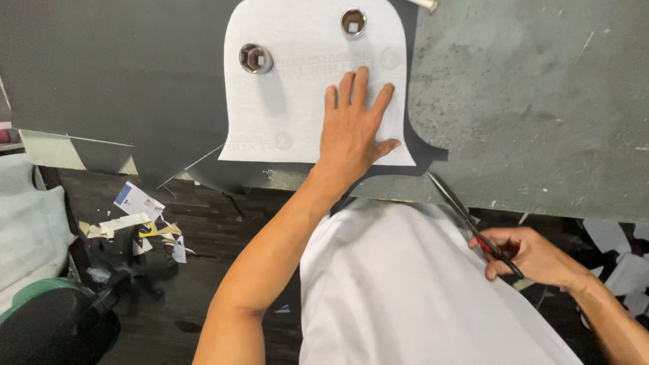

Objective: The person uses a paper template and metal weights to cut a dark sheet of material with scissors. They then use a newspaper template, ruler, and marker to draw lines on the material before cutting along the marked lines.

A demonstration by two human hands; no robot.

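At the far left of the frame, a pale cloth bundle (27, 236) sits beside a dark floor strewn with paper scraps (138, 220), below the table's near edge. Above them, a dark sheet (115, 74) covers the upper left of the grey table (534, 101), and its cut lower edge overhangs the table's rim in ragged points.

A white bell-shaped paper pattern (291, 101) lies flat on the dark sheet in the upper middle. Two metal sockets stand on it as weights: the left socket (255, 58) near the pattern's left shoulder, the right socket (353, 21) near its top. The pattern's straight bottom edge runs close to the table's near edge, with only a narrow dark margin showing below and to the right.

The left hand (351, 128) is open, fingers spread and palm pressed flat on the pattern's lower right part, the thumb reaching near its right edge.

To the right, the table surface is bare grey and scratched, leaving wide room. At the lower right, off the table's edge, the right hand (534, 255) is closed around the handles of scissors (466, 213), whose blades point up and left toward the dark sheet's margin just beside the pattern's lower right corner.
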